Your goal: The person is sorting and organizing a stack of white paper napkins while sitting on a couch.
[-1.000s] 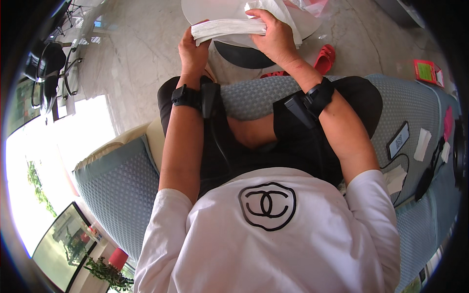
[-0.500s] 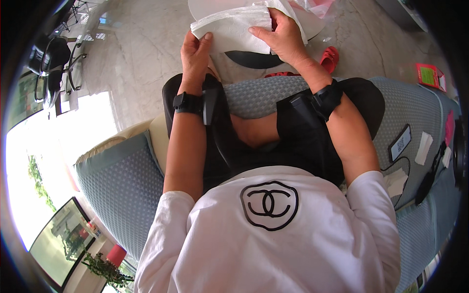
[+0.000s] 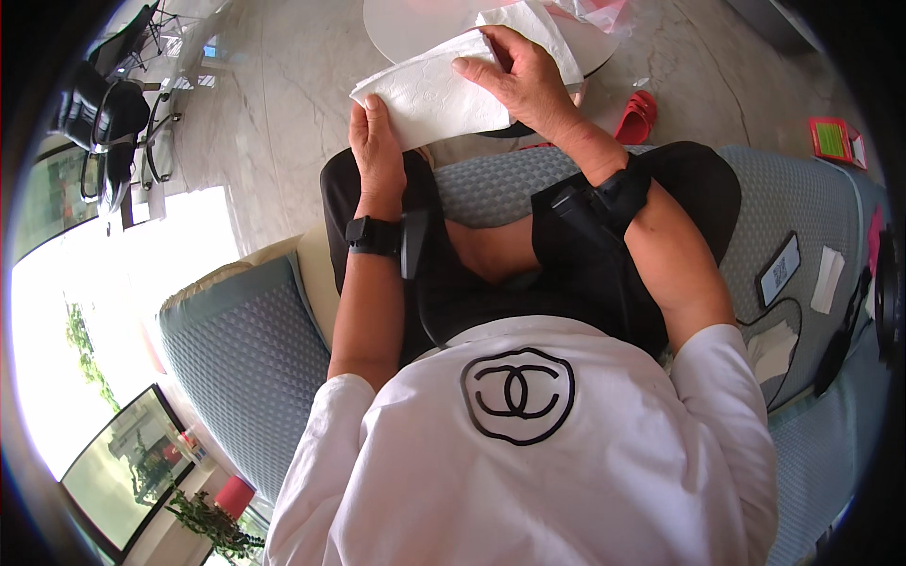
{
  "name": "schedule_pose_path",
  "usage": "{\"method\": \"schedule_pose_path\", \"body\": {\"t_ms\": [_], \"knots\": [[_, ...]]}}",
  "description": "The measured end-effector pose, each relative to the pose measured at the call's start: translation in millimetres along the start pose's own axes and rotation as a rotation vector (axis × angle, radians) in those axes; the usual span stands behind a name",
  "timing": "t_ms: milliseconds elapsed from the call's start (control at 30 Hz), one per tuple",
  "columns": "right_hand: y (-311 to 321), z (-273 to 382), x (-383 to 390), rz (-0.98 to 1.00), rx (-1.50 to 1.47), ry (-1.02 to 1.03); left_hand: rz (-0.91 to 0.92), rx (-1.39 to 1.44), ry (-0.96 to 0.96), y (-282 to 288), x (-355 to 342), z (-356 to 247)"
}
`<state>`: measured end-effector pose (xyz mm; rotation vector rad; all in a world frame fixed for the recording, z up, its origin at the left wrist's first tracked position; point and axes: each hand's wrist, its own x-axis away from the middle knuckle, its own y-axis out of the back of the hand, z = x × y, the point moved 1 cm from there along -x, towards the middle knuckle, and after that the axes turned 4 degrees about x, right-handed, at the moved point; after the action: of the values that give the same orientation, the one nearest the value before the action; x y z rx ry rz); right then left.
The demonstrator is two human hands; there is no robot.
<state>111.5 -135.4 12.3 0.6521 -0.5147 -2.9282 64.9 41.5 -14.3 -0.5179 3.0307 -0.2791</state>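
A folded stack of white embossed paper tissues (image 3: 439, 94) is held up between my two hands, over the front edge of the sofa. My left hand (image 3: 377, 146) pinches its lower left end, thumb on the near face and fingers behind. At the upper right end, my right hand (image 3: 528, 83) grips it with the thumb across the front; its other fingers are partly hidden behind the paper. The stack tilts, its right end higher. Behind it, more white paper (image 3: 540, 33) lies on a round white table (image 3: 401, 28).
I sit on a blue quilted sofa (image 3: 783, 193). To my right lie a phone (image 3: 779, 270) with a cable, a folded tissue (image 3: 828, 280) and crumpled paper (image 3: 774, 351). Red shoes (image 3: 637, 117) and a red-green box (image 3: 835, 141) are beyond. An office chair (image 3: 118, 113) stands far left.
The tissue stack has tipped, its left end now lower, and it has come slightly nearer. My left hand has moved down and my right hand a little to the left. Both still grip it.
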Motion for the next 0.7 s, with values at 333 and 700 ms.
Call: {"method": "schedule_pose_path", "body": {"t_ms": [333,700], "knots": [[7.6,13.2,2.4,-0.051,0.043,0.126,0.005,0.245,0.14,-0.5,6.1,5.6],[14.5,27.9,2.5,0.072,0.079,0.147,0.008,0.2,0.049,6.3,4.6,0.9]]}}
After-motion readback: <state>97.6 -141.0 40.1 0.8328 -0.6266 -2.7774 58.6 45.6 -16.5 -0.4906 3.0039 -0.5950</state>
